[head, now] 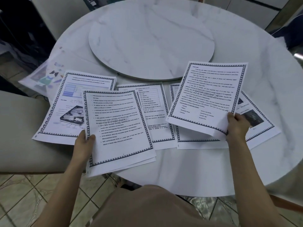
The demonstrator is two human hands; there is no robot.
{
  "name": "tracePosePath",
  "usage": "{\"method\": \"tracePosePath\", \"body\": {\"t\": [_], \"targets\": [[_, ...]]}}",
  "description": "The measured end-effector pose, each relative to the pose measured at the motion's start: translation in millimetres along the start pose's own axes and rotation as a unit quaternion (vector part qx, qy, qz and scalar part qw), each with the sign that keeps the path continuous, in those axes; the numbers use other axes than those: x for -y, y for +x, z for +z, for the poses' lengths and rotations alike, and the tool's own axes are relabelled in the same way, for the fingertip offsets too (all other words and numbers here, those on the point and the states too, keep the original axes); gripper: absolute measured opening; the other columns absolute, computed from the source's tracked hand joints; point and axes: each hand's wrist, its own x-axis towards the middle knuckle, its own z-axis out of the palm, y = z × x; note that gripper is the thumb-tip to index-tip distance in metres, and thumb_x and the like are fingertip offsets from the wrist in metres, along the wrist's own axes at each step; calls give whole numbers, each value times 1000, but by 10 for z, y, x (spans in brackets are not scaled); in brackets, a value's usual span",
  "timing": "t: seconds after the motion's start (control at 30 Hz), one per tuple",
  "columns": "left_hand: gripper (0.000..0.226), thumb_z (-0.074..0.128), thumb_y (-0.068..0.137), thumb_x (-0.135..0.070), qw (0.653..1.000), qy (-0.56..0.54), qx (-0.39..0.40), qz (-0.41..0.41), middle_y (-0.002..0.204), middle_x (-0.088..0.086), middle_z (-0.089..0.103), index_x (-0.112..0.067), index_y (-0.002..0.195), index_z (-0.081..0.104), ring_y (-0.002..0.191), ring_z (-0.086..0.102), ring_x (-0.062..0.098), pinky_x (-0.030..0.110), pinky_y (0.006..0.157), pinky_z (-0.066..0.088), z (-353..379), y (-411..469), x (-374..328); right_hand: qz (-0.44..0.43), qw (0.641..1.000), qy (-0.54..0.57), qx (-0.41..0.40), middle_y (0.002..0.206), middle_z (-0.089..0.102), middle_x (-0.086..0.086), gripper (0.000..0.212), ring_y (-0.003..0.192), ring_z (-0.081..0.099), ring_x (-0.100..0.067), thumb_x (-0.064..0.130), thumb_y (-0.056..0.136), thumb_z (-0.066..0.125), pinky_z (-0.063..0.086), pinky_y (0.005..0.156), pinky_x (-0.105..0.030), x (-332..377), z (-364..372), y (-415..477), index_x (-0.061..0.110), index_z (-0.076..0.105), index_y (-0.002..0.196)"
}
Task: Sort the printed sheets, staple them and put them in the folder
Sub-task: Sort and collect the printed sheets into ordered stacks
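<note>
Step in hand: sorting, as I judge it; nothing looks stapled and nothing is in the folder yet.
Left hand (85,140): I grip the left edge of a small stack (118,125), thumb on top and fingers curled beneath. The stack's near end hangs past the table (270,79) edge toward me.
Right hand (237,125): I pinch the near right corner of a single sheet (208,95), thumb on the printed face, fingers hidden under it.
Single sheet: raised off the table, text facing me, far end lifted.
Piles on the table: a hard-disk pile (65,112) on the left, a middle pile (155,112) with a printed grid, a right pile (196,140) and a photo pile (255,118) farthest right.
Key relation: the single sheet hangs directly over the right pile, covering most of it, with the photo pile just beside my right wrist.
Long axis: the sheet runs from near-left to far-right, skewed against the right pile below, which lies almost straight away from me.
Nearer hand: my right, for either right-side pile; my left sits by the hard-disk pile.
Hand pose: both forearms reach forward, wrists low, well apart.
Folder (44,76): a clear one with a cartoon print, at the far left table edge, beyond the hard-disk pile.
Stapler: none in view.
Next move: probably squaring the sheet to whichever pile matches; the text is too blurred for me to tell which.
Risk: a one-corner pinch lets the sheet sag and land crooked.
</note>
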Motion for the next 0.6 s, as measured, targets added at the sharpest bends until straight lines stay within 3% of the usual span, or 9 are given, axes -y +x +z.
{"method": "tracePosePath", "body": {"t": [0.13, 0.27, 0.4, 0.6], "targets": [[34, 38, 96, -5, 1000, 0, 5, -8, 131, 17, 52, -3, 130, 45, 118, 49, 34, 38, 94, 39, -28, 5, 29, -12, 999, -9, 36, 64, 47, 2, 12, 59, 39, -8, 14, 93, 50, 36, 67, -24, -18, 123, -89, 8, 55, 85], [35, 38, 97, -6, 1000, -4, 5, -9, 131, 16, 52, -4, 131, 45, 117, 50, 34, 39, 95, 40, -84, 1, 29, -19, 998, -30, 61, 57, 37, -2, 28, 54, 30, -13, 12, 92, 50, 27, 54, -25, -33, 258, -226, 9, 47, 64], [35, 38, 97, -7, 1000, -28, -6, -1, 130, 15, 52, -6, 132, 44, 107, 50, 25, 37, 91, 39, -236, -18, 9, -23, 994, -65, 85, 56, 33, -4, 32, 54, 27, -15, 14, 91, 51, 25, 54, -26, -78, 409, -331, 10, 43, 61], [33, 39, 98, -10, 994, -88, -57, -8, 133, 14, 51, -6, 131, 43, 116, 51, 29, 40, 95, 40, -629, 4, 22, -69, 977, -140, 144, 56, 34, -2, 32, 54, 29, -14, 12, 93, 47, 25, 49, -21, -105, 624, -540, 9, 40, 63]]}}
